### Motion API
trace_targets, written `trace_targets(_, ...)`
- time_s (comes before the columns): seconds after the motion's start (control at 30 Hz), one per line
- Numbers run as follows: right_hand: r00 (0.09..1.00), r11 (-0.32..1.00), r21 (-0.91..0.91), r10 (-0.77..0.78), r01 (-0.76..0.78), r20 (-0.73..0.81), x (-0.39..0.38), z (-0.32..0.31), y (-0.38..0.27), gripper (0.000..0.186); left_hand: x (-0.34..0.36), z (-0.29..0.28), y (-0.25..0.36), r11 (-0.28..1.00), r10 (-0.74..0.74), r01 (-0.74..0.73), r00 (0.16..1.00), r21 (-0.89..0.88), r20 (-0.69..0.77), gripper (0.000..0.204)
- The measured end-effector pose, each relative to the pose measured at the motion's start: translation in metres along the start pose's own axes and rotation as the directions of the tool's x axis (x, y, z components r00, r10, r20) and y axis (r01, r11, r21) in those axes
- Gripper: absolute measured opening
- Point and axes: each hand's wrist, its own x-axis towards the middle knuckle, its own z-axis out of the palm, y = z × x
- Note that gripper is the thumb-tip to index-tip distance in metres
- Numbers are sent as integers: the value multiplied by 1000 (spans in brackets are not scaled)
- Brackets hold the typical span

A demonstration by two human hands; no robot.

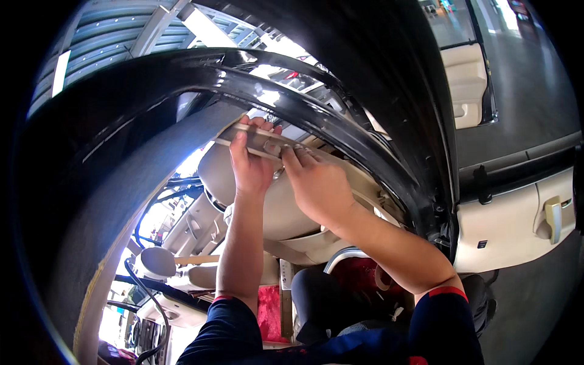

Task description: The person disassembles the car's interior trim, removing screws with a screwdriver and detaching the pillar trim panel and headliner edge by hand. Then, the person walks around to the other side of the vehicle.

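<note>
The left hand (252, 165)'s fingers were closed around a beige strip (257, 141) beside the black car frame (267, 96)'s inner edge; the right hand (320, 185)'s bent fingers touched it, grip unclear, any lettering illegible.

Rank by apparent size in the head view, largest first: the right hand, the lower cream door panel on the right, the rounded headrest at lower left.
1. Lower cream door panel
2. Right hand
3. Rounded headrest
</note>
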Motion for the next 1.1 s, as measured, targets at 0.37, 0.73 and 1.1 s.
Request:
trace_targets(0.37,973,989,2,143,-146,184,-6,-13,-6,41,-10,-13,10,996,-22,30,996,89,-90,38)
trace_targets(0.73,985,993,10,112,-114,131,-4,-25,-12,44,-4,0,25,983,-38,68,984,168,-177,44)
trace_targets(1.1,980,991,52,112,-122,165,-14,-32,-7,44,-27,16,17,960,127,-19,918,278,-376,37)
